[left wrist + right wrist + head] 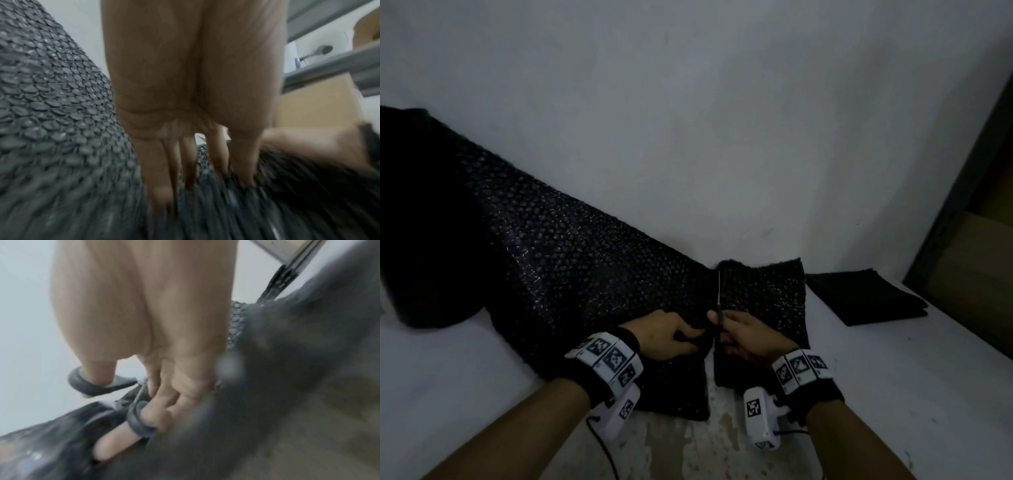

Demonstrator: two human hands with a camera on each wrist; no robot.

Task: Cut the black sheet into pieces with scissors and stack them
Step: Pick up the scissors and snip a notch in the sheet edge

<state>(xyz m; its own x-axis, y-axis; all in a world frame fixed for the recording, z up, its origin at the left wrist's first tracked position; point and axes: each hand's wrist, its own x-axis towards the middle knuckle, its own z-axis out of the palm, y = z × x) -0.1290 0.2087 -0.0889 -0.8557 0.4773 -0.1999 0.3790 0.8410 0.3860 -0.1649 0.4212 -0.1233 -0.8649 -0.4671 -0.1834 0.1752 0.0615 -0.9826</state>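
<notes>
A black bubble-textured sheet (585, 260) runs from a roll (424, 222) at the left across the white table (893, 394). My right hand (743, 337) grips black-handled scissors (718, 291), thumb and a finger through the loops (139, 423); the blades point away from me inside a cut in the sheet. Right of the cut lies the partly severed strip (767, 298). My left hand (667, 334) rests on the sheet just left of the cut, its fingertips (160, 186) pressing down on it. A stack of cut black pieces (866, 298) lies at the right.
A white wall (722, 120) stands directly behind the sheet. A dark frame with cardboard boxes (979, 246) borders the table at the far right. Cables (602, 452) trail from the wrist cameras over the stained front of the table.
</notes>
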